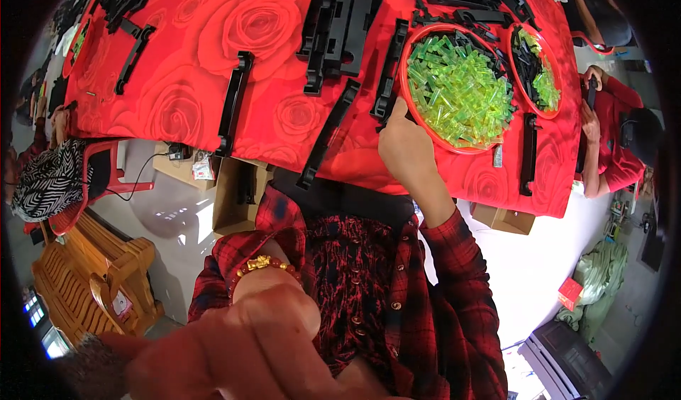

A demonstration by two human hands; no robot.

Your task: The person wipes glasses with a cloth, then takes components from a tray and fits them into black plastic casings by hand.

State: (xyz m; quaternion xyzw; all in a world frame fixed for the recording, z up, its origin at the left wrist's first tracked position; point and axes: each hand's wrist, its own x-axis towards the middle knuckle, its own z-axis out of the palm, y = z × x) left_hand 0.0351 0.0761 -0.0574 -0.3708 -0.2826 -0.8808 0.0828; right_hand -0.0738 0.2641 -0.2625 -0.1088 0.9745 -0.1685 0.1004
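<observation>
On the table's near side my right hand [407, 145] is closed at the lower end of a long black plastic piece [389, 70], beside a red-rimmed basket [406, 91] heaped with small clear yellow-green pieces [460, 91]. Its fingertips are partly hidden. My left hand [241, 336] is raised very close to the camera, large and blurred, with a beaded bracelet [261, 262] at its wrist. Its fingers bend out of the picture, so I cannot see whether they hold anything. Single black pieces lie between the hands and the far side, one [328, 134] slanting over the front edge and another [234, 103] farther left.
A stack of long black pieces [340, 28] lies mid-table on the red rose-patterned cloth [245, 20]. A second basket [558, 102] of black and green pieces stands at right. Cardboard boxes [237, 208] sit below the edge. A wooden bench [92, 279] is at left; people sit on both sides.
</observation>
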